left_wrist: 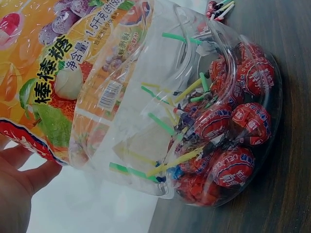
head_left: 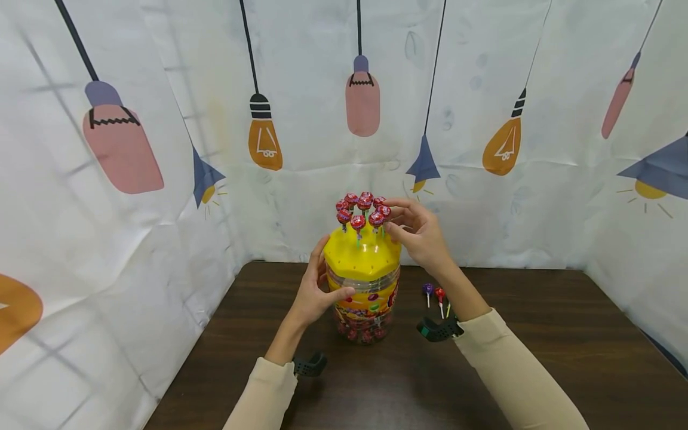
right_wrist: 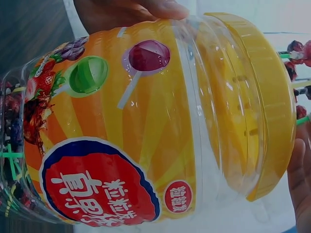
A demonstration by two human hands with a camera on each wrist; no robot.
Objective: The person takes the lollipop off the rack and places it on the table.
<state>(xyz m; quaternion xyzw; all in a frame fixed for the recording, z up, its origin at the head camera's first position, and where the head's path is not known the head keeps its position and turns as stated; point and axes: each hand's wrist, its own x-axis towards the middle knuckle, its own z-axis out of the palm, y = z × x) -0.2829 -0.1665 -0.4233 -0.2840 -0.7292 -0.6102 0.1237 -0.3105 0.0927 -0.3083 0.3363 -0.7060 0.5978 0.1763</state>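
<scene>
A clear candy jar with an orange printed label and a yellow lid stands upright on the table. Red-wrapped lollipops stick up in a ring from the lid's top. My left hand grips the jar's left side, thumb across the front just under the lid. At the ring's right side, the thumb and fingers of my right hand pinch a lollipop; its stick is partly hidden. More lollipops with green and yellow sticks lie inside the jar's bottom, as the left wrist view shows.
Several loose lollipops, one purple and one red among them, lie on the dark wooden table right of the jar, partly behind my right forearm. A white curtain printed with hanging lamps rises behind the table and along its left.
</scene>
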